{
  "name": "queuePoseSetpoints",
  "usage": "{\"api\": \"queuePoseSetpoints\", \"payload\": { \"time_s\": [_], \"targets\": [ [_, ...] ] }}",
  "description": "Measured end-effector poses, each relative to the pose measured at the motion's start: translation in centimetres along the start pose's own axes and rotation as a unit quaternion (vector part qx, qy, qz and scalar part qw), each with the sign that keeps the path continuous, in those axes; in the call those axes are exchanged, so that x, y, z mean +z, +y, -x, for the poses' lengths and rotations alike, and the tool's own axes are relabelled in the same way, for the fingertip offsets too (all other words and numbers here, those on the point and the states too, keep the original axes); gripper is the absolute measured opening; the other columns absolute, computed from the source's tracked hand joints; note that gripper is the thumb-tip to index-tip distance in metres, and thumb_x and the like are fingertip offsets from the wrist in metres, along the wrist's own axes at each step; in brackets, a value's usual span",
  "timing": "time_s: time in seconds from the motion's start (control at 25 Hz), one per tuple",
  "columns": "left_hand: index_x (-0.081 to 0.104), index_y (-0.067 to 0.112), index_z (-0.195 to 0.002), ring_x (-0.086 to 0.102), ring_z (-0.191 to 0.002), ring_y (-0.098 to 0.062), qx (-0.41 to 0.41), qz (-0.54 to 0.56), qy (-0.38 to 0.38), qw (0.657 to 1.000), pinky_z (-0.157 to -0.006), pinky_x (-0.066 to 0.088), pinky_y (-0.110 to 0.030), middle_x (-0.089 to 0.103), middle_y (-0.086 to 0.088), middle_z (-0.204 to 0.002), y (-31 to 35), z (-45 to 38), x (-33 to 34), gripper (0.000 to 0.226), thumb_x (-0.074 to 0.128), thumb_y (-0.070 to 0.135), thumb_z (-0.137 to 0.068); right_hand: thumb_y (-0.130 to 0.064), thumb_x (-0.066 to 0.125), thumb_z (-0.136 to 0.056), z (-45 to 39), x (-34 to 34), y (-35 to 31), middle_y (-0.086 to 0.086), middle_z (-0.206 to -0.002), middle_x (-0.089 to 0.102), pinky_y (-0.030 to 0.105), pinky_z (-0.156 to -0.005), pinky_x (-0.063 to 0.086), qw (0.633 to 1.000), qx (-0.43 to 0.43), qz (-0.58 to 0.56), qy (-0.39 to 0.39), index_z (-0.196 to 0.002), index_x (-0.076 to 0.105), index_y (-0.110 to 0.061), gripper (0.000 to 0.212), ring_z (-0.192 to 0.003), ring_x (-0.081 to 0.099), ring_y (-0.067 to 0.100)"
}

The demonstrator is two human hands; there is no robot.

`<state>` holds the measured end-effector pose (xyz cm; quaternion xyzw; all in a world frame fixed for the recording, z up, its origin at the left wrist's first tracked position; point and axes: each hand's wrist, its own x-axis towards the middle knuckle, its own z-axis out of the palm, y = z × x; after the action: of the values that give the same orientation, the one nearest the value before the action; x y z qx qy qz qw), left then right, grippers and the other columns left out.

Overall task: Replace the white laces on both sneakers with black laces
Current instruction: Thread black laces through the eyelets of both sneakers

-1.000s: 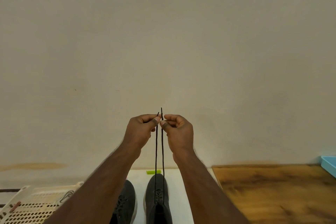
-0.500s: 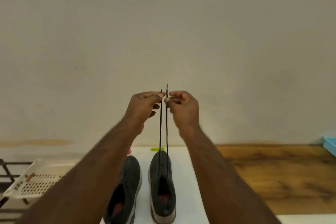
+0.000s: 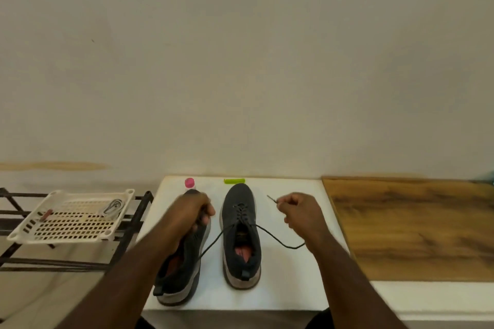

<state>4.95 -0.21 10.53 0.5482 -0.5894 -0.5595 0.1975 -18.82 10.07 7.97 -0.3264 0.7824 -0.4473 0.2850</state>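
Hands (image 3: 193,211) (image 3: 300,212) low, apart, pinching lace (image 3: 270,234) ends.

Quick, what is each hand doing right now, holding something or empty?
Left hand: fingers curled round one end of the black lace, above the left sneaker.
Right hand: pinches the lace's other end.

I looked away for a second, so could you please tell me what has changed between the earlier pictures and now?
Both hands came down from in front of the wall and moved apart. The left hand and the right hand each still hold an end of the black lace, which is now slack and spread sideways instead of pulled up taut. The right sneaker and left sneaker stayed on the white table.
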Motion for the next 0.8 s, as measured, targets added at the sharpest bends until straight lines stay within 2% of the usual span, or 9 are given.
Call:
{"api": "queuePoseSetpoints", "payload": {
  "time_s": [0.12,0.24,0.32,0.4,0.48,0.56,0.68,0.8],
  "targets": [
    [0.076,0.012,-0.071,0.064,-0.066,-0.012,0.023,-0.162,-0.045,0.985,-0.066,0.05,-0.026,0.07,-0.001,-0.067,-3.6,-2.1,2.0,0.028,0.058,0.019,-0.091,-0.016,0.071,-0.086,-0.7,1.8,3.3,-0.008,-0.076,0.073,0.04,-0.081,0.06,0.998,0.027,0.046,-0.024,-0.074,0.074,-0.025,0.015,-0.075,0.068,0.014],
    [0.077,0.019,-0.085,0.065,-0.074,0.002,0.1,-0.244,-0.066,0.962,-0.07,0.049,-0.017,0.072,0.008,-0.077,-5.0,-4.4,3.0,0.02,0.059,0.027,-0.092,-0.016,0.071,-0.084,-2.3,3.4,4.9,-0.01,-0.075,0.074,0.038,-0.081,0.06,0.995,0.032,0.077,-0.053,-0.071,0.075,-0.022,0.015,-0.077,0.069,0.011],
    [0.076,0.031,-0.088,0.063,-0.082,0.012,0.141,-0.233,-0.057,0.96,-0.076,0.046,-0.013,0.072,0.019,-0.084,-5.3,-6.4,3.6,0.015,0.063,0.025,-0.091,-0.017,0.071,-0.082,-3.8,4.4,5.7,-0.01,-0.074,0.074,0.036,-0.08,0.059,0.991,0.031,0.098,-0.083,-0.071,0.077,-0.018,0.013,-0.077,0.069,0.008],
    [0.075,0.037,-0.093,0.064,-0.088,0.012,0.168,-0.197,-0.062,0.964,-0.082,0.046,-0.011,0.073,0.023,-0.091,-5.8,-8.5,4.1,0.017,0.068,0.022,-0.09,-0.018,0.07,-0.082,-5.4,5.2,6.2,-0.009,-0.075,0.074,0.033,-0.078,0.058,0.986,0.024,0.124,-0.112,-0.072,0.077,-0.017,0.012,-0.078,0.069,0.006],
    [0.077,0.037,-0.099,0.066,-0.095,0.007,0.178,-0.165,-0.112,0.964,-0.09,0.049,-0.017,0.074,0.022,-0.097,-6.4,-10.0,4.2,0.02,0.071,0.02,-0.09,-0.02,0.07,-0.083,-6.7,5.9,6.3,-0.01,-0.078,0.074,0.026,-0.072,0.054,0.98,0.003,0.151,-0.131,-0.073,0.075,-0.018,0.012,-0.078,0.067,0.003],
    [0.077,0.035,-0.102,0.067,-0.099,0.003,0.185,-0.15,-0.155,0.959,-0.093,0.05,-0.022,0.074,0.022,-0.1,-6.9,-10.9,4.0,0.022,0.071,0.018,-0.09,-0.022,0.068,-0.085,-7.5,6.6,6.3,-0.012,-0.081,0.073,0.022,-0.069,0.05,0.98,-0.033,0.159,-0.118,-0.077,0.074,-0.021,0.011,-0.078,0.065,0.0],
    [0.077,0.035,-0.102,0.068,-0.099,0.001,0.203,-0.143,-0.183,0.951,-0.093,0.05,-0.024,0.074,0.02,-0.1,-6.8,-12.3,4.0,0.022,0.072,0.018,-0.089,-0.02,0.07,-0.086,-8.3,7.5,5.8,-0.016,-0.082,0.073,0.018,-0.073,0.052,0.988,-0.057,0.101,-0.1,-0.081,0.075,-0.027,0.01,-0.079,0.066,-0.002],
    [0.077,0.032,-0.098,0.069,-0.095,-0.003,0.203,-0.148,-0.186,0.95,-0.091,0.052,-0.029,0.074,0.015,-0.096,-6.7,-13.0,4.0,0.018,0.072,0.018,-0.089,-0.012,0.072,-0.086,-8.4,7.5,5.4,-0.013,-0.08,0.073,0.022,-0.07,0.053,0.985,-0.054,0.044,-0.159,-0.083,0.076,-0.028,0.017,-0.075,0.067,0.001]
  ]
}}
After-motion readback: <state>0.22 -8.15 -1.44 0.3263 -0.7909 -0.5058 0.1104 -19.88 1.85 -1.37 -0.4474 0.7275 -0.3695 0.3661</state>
